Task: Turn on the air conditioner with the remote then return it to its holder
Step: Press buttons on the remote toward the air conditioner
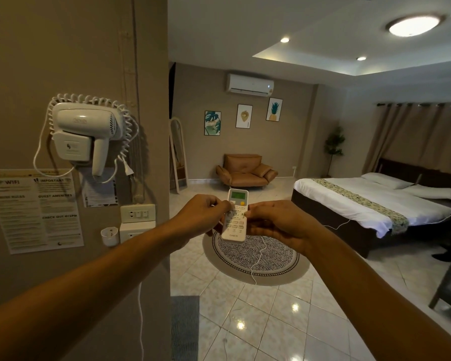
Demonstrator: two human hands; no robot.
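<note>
The remote (235, 217), display lit, is pinched between the left hand (203, 215) and right hand (276, 225), aimed toward the air conditioner (250, 84), apparently mid-press; return to the empty wall holder (110, 235) remains outstanding.

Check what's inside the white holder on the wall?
The holder looks empty; its inner bottom is hidden by its front wall. The remote is out, held between left hand and right hand.

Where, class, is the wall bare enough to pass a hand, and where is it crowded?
Bare: the wall above the hair dryer, and below the remote holder. Crowded: between the dryer, notices and switches. Both hands hold the remote.
</note>
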